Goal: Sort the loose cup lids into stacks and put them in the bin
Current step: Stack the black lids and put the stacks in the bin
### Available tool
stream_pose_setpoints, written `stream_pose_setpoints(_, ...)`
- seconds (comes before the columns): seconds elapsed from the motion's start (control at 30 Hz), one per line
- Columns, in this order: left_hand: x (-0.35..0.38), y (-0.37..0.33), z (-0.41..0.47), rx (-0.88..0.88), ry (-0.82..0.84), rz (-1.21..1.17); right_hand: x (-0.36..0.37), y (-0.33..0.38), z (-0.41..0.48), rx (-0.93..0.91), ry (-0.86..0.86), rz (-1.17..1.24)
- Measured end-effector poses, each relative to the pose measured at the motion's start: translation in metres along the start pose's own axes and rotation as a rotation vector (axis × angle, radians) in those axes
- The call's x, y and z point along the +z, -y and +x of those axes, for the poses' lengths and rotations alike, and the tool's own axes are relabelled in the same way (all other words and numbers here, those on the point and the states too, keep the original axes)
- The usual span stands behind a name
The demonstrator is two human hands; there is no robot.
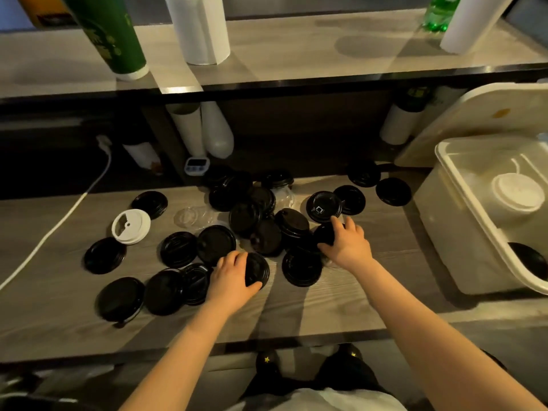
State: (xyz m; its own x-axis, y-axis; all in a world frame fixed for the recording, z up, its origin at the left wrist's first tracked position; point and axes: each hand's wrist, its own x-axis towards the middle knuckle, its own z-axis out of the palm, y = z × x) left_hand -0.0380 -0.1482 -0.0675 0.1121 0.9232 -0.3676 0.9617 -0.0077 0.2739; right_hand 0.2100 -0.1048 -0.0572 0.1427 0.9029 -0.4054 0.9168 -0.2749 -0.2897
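Many loose black cup lids (244,216) lie scattered over the wooden counter (341,301), some overlapping. One white lid (131,226) lies at the left, and a few clear lids (192,216) sit among the black ones. My left hand (229,278) grips a black lid (257,269) near the front of the pile. My right hand (347,243) is closed on another black lid (324,234) in the middle right. The white bin (462,247) stands at the right with a white lid (517,195) and a black lid (530,259) inside.
The bin's cover (474,120) leans open behind it. A white cable (59,222) crosses the counter's left side. A small timer (197,166) and cup stacks (189,129) stand at the back under a shelf holding a green cup stack (109,34) and paper rolls (198,28).
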Motion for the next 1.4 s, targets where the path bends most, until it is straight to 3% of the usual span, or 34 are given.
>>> stream_pose_setpoints(0.17,0.009,0.004,0.002,0.005,0.047,0.038,0.007,-0.004,0.018,0.07,0.032,0.144)
stream_pose_setpoints(0.37,0.018,0.009,0.007,0.001,0.035,0.011,0.004,-0.012,0.011,0.048,-0.156,0.265)
stream_pose_setpoints(0.63,0.019,0.01,0.008,0.035,0.038,-0.031,0.004,-0.006,-0.033,-0.17,-0.379,0.58)
stream_pose_setpoints(0.77,0.015,0.009,-0.004,0.068,0.019,-0.117,0.011,0.02,-0.056,-0.275,-0.339,0.699)
stream_pose_setpoints(0.9,-0.002,0.005,-0.018,0.133,-0.131,-0.252,0.02,0.052,-0.074,-0.391,-0.159,0.811)
stream_pose_setpoints(1.03,-0.025,0.002,-0.025,0.217,-0.268,-0.406,0.024,0.079,-0.08,-0.486,-0.035,0.773)
stream_pose_setpoints(1.27,-0.035,0.004,-0.033,0.252,-0.325,-0.539,0.014,0.089,-0.078,-0.534,0.127,0.821)
stream_pose_setpoints(1.4,-0.037,0.001,-0.04,0.24,-0.305,-0.584,0.015,0.09,-0.075,-0.421,0.176,1.027)
